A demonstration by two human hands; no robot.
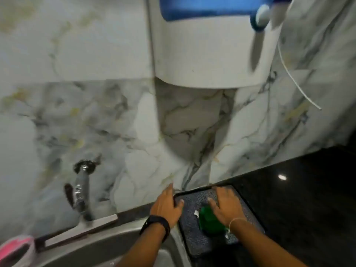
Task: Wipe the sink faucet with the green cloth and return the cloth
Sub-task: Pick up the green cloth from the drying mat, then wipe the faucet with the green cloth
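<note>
The green cloth (209,220) lies bunched on a dark speckled mat (194,234) right of the sink. My right hand (227,206) rests flat on top of the cloth, fingers spread. My left hand (166,206), with a black watch on the wrist, lies on the mat's left edge, fingers apart and holding nothing. The chrome faucet (81,191) juts from the marble wall at the lower left, well apart from both hands. The picture is blurred by motion.
A steel sink (107,245) sits below the faucet. A pink and white object (17,247) stands at its left rim. A black countertop (308,199) stretches right. A white and blue water purifier (212,45) hangs on the wall above, with a thin white tube (296,81).
</note>
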